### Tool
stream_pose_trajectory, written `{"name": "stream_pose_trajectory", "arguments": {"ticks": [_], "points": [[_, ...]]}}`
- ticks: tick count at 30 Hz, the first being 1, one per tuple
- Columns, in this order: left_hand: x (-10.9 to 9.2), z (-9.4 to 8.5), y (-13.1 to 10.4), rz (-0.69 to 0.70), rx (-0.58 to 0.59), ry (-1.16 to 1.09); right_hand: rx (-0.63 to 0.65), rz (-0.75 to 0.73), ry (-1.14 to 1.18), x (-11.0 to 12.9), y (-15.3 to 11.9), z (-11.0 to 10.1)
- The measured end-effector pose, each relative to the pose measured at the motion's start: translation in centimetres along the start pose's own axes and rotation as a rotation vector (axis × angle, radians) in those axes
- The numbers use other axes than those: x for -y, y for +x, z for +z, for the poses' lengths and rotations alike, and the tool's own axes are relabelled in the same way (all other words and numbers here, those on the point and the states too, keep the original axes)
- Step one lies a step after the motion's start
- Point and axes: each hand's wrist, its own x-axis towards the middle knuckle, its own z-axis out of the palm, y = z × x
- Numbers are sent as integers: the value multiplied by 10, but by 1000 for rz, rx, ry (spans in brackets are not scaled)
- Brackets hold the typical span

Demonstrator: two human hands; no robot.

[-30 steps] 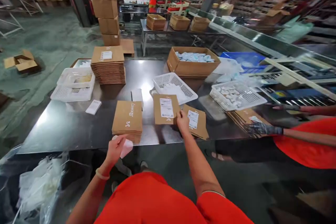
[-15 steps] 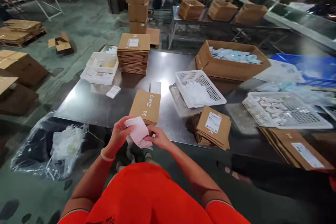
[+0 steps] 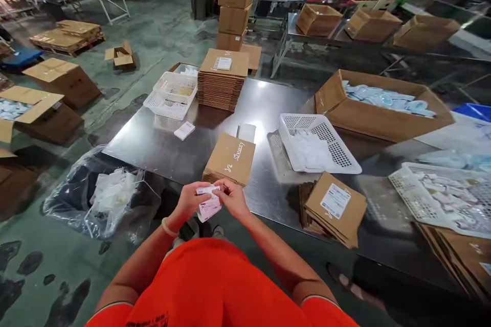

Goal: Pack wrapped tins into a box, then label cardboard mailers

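Observation:
Between my two hands is a small printed paper sheet (image 3: 209,207), white and pink, bent over on itself. My left hand (image 3: 191,200) pinches its left side, and my right hand (image 3: 231,197) grips its upper right corner. Just beyond the hands, at the table's front edge, lies a stack of flat brown cardboard mailers (image 3: 230,157) with white lettering. A white card stack (image 3: 184,131) sits on the metal table to the left. Behind the mailers is a pale flat piece (image 3: 246,133), partly hidden.
The metal table (image 3: 264,184) carries a tall carton stack (image 3: 222,82), a white basket (image 3: 345,166) of white packets, labelled mailers (image 3: 355,214) and a box of bluish packets (image 3: 356,122). A plastic-lined bin (image 3: 69,209) stands at left. Someone's foot (image 3: 345,281) shows at lower right.
The paper, more spread out before, is now folded smaller, with its pink printed side showing. My hands have drawn closer together. The view has turned left, so the table appears shifted right.

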Motion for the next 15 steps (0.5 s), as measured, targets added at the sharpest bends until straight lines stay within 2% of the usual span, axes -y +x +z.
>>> {"name": "stream_pose_trajectory", "arguments": {"ticks": [2,7,10,13,15], "points": [[-2,4,7,11,-17,59,-60,-31,-47,-3,-1,-3],[-3,17,21,31,-62,137,-223,-247,-257,-8,-17,-10],[-1,19,29,-46,66,84,-316,-337,-338,-4,-13,-24],[4,16,38,-204,221,77,-455,-306,-348,4,25,-53],[9,16,44,-290,231,71,-519,-218,-354,8,68,-75]]}}
